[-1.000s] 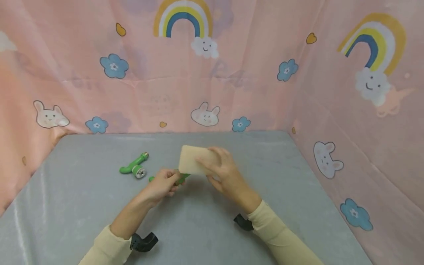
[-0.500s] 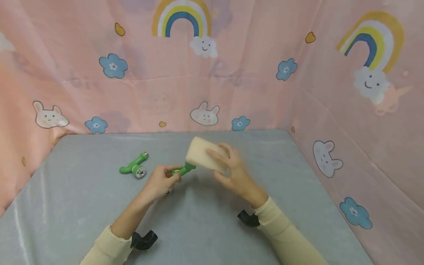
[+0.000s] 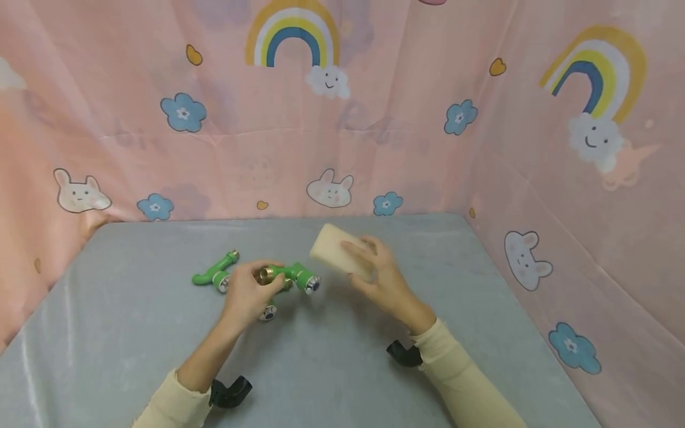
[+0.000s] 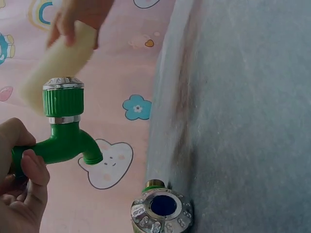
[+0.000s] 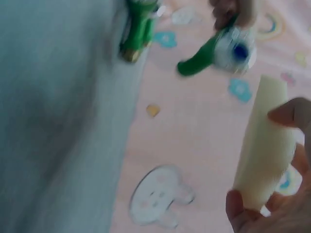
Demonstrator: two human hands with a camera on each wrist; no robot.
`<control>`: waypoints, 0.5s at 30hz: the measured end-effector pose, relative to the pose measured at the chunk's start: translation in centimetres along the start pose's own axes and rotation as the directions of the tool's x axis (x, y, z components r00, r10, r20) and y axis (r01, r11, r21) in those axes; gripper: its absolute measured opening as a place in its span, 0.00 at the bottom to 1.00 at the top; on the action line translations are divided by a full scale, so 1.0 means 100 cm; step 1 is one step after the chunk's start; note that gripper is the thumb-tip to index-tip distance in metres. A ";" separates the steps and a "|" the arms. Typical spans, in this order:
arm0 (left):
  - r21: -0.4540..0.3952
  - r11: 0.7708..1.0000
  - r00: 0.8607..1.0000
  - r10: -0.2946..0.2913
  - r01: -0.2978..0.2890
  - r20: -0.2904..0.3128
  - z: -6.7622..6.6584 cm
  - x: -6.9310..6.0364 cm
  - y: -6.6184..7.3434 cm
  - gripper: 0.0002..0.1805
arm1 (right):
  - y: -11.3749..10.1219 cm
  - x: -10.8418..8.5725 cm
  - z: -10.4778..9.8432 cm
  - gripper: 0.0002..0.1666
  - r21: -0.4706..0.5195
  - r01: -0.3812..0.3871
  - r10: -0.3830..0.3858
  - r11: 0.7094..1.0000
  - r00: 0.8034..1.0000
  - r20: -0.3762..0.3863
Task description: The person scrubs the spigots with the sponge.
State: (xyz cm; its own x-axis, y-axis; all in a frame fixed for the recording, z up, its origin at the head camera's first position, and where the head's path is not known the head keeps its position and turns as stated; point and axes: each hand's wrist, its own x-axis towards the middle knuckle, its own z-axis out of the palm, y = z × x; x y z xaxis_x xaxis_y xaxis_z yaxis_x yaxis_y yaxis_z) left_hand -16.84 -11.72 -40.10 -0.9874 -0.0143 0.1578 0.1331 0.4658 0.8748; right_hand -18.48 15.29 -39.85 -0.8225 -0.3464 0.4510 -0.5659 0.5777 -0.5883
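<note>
My left hand pinches a green tap with a ribbed, chrome-topped knob, raised above the table. In the left wrist view the tap stands knob up, its thumb-side pipe end partly hidden by the fingers. To its right, my right hand grips a cream sponge, a thick rounded block held tilted and apart from the tap. Below the left hand lies a second tap, mostly hidden in the head view; its chrome knob shows in the left wrist view.
Another green tap with a brass threaded end lies on the table to the left of my left hand. The grey cloth-covered table meets a pink printed curtain at the back and sides. Black wrist mounts hang under both sleeves.
The sponge has moved right, away from the held tap, and tilted. My left hand has turned the tap, so its chrome knob now points right and its brass end shows.
</note>
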 end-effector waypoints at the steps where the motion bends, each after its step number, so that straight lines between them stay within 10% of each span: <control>1: 0.008 1.000 1.000 0.000 0.000 -0.016 0.000 0.000 0.000 0.11 | -0.003 -0.001 0.001 0.36 0.012 0.042 -0.042 0.999 0.999 0.002; 7: 0.059 0.997 0.994 0.046 -0.040 -0.102 0.000 0.000 0.004 0.08 | -0.023 -0.005 0.006 0.34 -0.025 0.180 -0.176 0.983 0.978 0.112; 15: 0.197 0.969 0.979 0.175 -0.152 -0.105 0.001 0.000 -0.004 0.18 | -0.015 -0.007 -0.004 0.34 -0.117 -0.006 0.024 0.993 0.987 0.156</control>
State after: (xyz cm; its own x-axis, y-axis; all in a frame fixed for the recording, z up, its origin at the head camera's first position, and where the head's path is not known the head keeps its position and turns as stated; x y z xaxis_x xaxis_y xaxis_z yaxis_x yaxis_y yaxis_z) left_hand -16.87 -11.81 -40.48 -0.9343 -0.0252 0.3557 0.2622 0.6273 0.7333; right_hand -17.08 15.01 -39.00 -0.8347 -0.4437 0.3262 -0.5507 0.6623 -0.5081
